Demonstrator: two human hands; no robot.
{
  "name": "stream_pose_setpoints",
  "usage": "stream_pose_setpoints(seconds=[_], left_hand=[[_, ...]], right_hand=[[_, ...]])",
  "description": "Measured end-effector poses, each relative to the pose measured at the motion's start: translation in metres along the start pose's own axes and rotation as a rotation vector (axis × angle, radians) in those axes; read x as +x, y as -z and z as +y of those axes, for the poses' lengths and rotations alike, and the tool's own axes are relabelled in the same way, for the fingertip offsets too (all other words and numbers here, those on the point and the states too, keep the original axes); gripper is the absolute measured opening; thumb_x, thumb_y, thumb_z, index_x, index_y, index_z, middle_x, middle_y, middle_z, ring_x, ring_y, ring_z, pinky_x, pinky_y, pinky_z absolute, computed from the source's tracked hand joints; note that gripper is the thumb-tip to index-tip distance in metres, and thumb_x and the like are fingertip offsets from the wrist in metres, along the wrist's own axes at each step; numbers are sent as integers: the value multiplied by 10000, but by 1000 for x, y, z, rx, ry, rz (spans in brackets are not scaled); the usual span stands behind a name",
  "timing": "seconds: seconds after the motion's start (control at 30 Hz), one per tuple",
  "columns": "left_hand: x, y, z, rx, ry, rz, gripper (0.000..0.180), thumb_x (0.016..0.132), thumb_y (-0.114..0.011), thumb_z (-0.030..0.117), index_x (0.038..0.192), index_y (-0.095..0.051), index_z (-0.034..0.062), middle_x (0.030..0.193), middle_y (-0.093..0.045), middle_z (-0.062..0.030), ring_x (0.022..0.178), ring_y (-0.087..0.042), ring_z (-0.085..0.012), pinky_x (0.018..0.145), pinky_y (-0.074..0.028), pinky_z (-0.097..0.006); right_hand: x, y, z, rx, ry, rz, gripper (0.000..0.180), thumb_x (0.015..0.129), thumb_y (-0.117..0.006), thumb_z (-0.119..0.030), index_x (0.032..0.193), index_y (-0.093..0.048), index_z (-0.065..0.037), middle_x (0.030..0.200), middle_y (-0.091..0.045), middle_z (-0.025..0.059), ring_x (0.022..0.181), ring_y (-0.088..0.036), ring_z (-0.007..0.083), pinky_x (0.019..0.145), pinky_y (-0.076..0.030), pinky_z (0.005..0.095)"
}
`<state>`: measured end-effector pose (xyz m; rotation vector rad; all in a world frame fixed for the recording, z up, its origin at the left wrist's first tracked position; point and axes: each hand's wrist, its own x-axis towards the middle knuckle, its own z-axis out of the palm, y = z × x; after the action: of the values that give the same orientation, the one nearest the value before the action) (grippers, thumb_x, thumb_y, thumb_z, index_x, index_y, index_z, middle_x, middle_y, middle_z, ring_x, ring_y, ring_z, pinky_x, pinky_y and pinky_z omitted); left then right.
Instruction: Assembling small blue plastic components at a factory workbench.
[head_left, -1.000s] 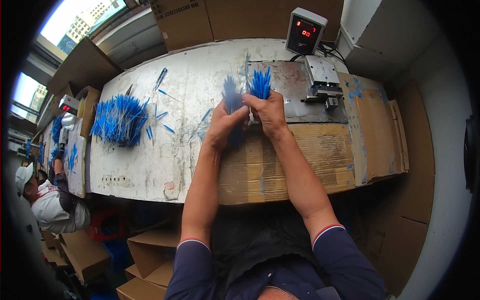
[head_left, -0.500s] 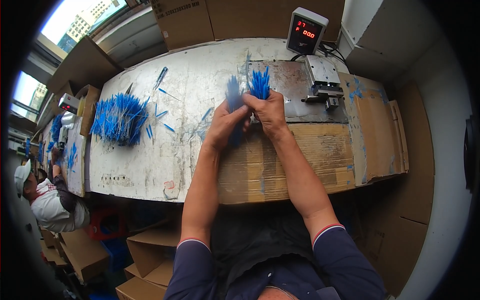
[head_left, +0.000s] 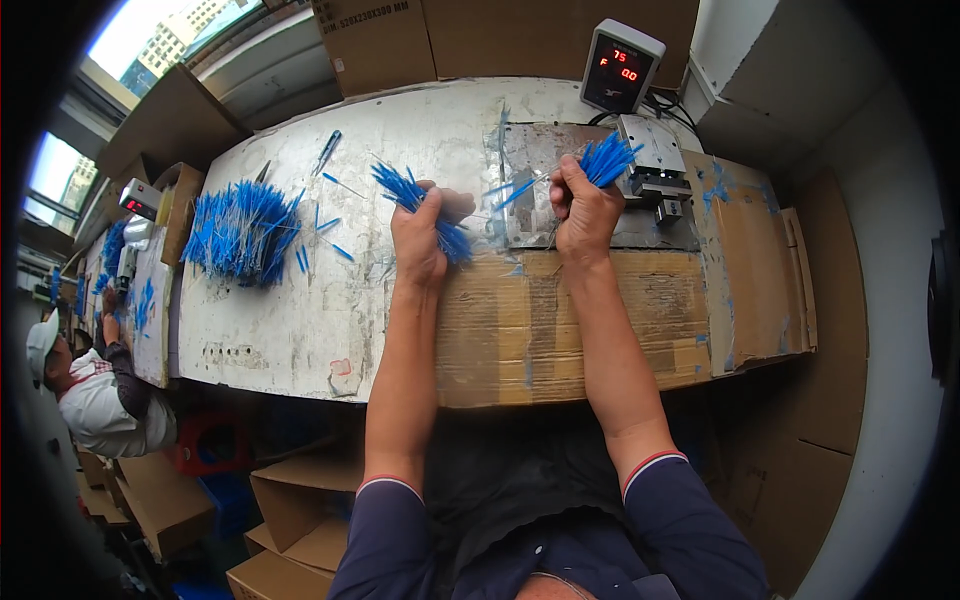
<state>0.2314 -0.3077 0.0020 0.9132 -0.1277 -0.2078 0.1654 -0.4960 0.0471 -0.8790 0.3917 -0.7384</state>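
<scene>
A bundle of thin blue-tipped wire brushes (head_left: 400, 187) is gripped in my left hand (head_left: 420, 240). Blue ends stick out both above and below that fist. Away to the right, my right hand (head_left: 588, 225) is closed round a second bundle of the brushes (head_left: 608, 160), whose blue ends fan out up and to the right. A loose blue brush (head_left: 514, 193) juts leftward beside the right fingers; whether they hold it is unclear. On the left of the table lies a big heap of brushes (head_left: 240, 235), with several strays scattered beside it.
Behind my right hand is a metal plate with a clamp-like block (head_left: 655, 170). A display box with red digits (head_left: 622, 70) stands at the back. Flattened cardboard (head_left: 570, 320) covers the near table. A screwdriver-like tool (head_left: 327, 152) lies far left. A co-worker (head_left: 105, 400) sits left.
My hands, close together before, have moved apart: the left slightly left, the right to the right with its bundle near the block. The digits on the display changed.
</scene>
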Motion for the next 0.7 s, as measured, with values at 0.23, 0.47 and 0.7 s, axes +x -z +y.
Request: stream_pose_setpoints(seconds=[0.23, 0.47, 0.7], left_hand=[[-7, -17, -7, 54, 76, -15, 383, 981, -672, 46, 1315, -493, -4, 1122, -696, -166, 692, -631, -136, 662, -580, -319], [-11, -26, 5, -65, 57, -159, 475, 968, -698, 59, 1377, -465, -8, 1192, -684, -174, 712, -616, -118, 601, -525, -245], [-4, -11, -6, -96, 74, 32, 308, 963, -714, 82, 1230, -590, -9, 1086, -703, -153, 710, -616, -132, 573, -510, -236]], right_hand=[[-1, 5, 20, 156, -220, 8, 114, 889, -772, -115, 884, -680, -48, 784, -722, 93, 536, -593, 100, 412, -362, 222], [-17, -1, 37, 203, -335, -7, 112, 898, -764, -128, 898, -701, -36, 816, -727, 82, 558, -587, 96, 433, -380, 231], [-28, -7, 40, 149, -399, -75, 118, 898, -742, -98, 931, -667, -13, 835, -722, 134, 521, -566, 102, 406, -354, 238]])
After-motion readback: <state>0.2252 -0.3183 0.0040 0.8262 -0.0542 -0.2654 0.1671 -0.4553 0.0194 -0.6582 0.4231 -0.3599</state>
